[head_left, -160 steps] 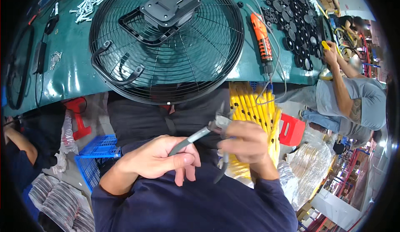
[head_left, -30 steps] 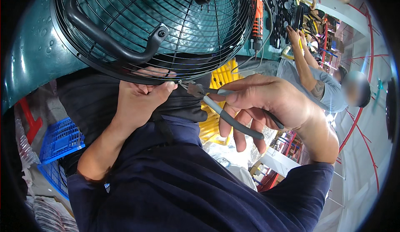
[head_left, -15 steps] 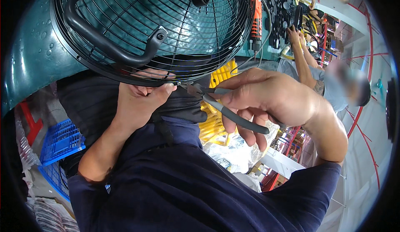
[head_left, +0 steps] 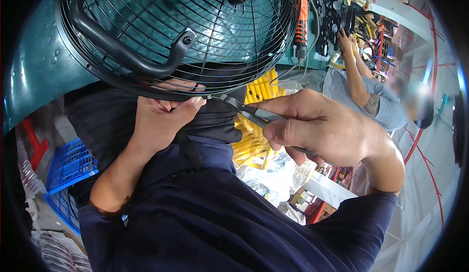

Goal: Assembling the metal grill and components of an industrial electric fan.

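A black wire fan guard (head_left: 215, 32) with a curved black handle (head_left: 117, 52) rests on the green table covering. My left hand (head_left: 163, 118) grips the guard's near rim, thumb outside and fingers reaching behind the wires. In my right hand (head_left: 317, 125) is a pair of pliers (head_left: 259, 115) with grey and black handles, the fingers wrapped round them. The pliers' jaws meet a small metal piece at the rim, right beside my left thumb tip. What exactly the jaws bite on is too small to make out.
An orange power screwdriver (head_left: 301, 20) with a cable lies right of the guard. Many black round parts (head_left: 328, 8) cover the table's far right, where a co-worker's arms (head_left: 359, 72) reach in. Yellow parts (head_left: 256, 145) are heaped below the table edge. A blue crate (head_left: 71, 167) stands at lower left.
My right hand has closed further round the pliers, bringing the handles together. My left hand keeps its place on the rim.
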{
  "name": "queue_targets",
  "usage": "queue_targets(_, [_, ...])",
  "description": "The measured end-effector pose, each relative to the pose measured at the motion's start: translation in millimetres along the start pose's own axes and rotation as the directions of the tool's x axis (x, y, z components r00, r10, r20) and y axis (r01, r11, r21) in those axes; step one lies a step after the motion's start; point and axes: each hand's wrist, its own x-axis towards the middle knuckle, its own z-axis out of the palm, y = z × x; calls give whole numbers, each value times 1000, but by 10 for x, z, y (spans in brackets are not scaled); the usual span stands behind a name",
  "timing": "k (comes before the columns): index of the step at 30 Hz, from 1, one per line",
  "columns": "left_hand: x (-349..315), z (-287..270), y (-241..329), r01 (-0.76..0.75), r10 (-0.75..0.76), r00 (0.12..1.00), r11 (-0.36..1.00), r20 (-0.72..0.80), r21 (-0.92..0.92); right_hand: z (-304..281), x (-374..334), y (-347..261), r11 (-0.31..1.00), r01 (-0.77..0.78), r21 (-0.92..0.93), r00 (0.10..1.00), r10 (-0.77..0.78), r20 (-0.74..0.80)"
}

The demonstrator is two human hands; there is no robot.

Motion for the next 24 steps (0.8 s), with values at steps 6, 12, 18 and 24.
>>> queue_targets(6, [-2,14,-4,4,-4,1000,1000,-10,-8,46,64,64,998,35,-53,999,-37,-36])
queue_targets(12, [-3,13,-6,13,-13,1000,1000,-22,-1,51,46,-3,996,23,-88,999,-27,-47])
queue_targets(18, [3,18,1,-12,12,1000,1000,-1,-17,74,41,-52,991,-3,-137,997,-7,-74])
queue_targets(24, [1,6,16,16,-16,1000,1000,1,-2,84,29,-67,979,41,-198,989,-68,-133])
